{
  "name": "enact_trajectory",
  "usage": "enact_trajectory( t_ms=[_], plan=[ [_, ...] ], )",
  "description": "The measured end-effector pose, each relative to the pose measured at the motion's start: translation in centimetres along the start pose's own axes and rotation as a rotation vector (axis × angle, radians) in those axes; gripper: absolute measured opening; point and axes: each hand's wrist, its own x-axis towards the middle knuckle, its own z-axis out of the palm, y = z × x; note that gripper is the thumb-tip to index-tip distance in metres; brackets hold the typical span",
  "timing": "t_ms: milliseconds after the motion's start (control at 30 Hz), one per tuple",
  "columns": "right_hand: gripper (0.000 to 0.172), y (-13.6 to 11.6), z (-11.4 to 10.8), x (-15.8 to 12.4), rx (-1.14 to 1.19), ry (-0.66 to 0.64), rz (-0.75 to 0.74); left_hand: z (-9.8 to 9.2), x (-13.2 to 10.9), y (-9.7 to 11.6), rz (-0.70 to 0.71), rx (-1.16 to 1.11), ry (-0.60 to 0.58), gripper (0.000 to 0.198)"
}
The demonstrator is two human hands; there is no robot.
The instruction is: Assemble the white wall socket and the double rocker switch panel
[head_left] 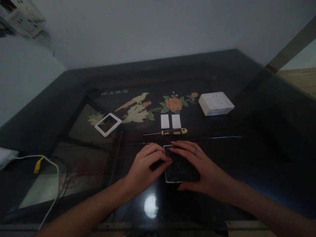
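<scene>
A square wall socket or switch panel (181,169) lies on the dark table with its black back up and a thin white rim showing at the left. My right hand (197,161), with a ring on one finger, wraps around it from the right, fingers over the far edge and thumb at the near edge. The thumb and fingertips of my left hand (150,161) are pinched together on the left part of the black back. Whatever they hold is too small to make out. Just beyond lies a yellow and black screwdriver (174,132), its shaft pointing left.
Two white rectangular plates (165,121) lie behind the screwdriver. A white square frame (108,124) is farther left, and a white socket box (216,103) stands at the back right. A white cable (58,177) with a yellow tag runs along the left side.
</scene>
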Motion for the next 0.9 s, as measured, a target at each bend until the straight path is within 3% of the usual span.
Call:
enact_trajectory(
  t_ms=[200, 433, 600, 900],
  plan=[
    [0.081, 0.04, -0.01, -0.04, -0.012, 0.015, -0.01, 0.06, 0.04, 0.01, -0.018, -0.036, -0.008, 0.008],
    [0.081, -0.03, -0.14, 0.03, -0.009, 0.004, -0.012, -0.25, 0.6, 0.41, -0.232, -0.21, -0.081, 0.009],
    [0.08, 0.11, -0.03, -0.04, -0.009, 0.005, -0.016, -0.43, 0.75, 0.43, -0.287, -0.222, -0.105, 0.009],
    [0.084, 0.06, 0.03, -0.03, 0.01, 0.0, 0.003, 0.23, 0.63, 0.19, -0.373, -0.328, -0.047, 0.008]
  ],
)
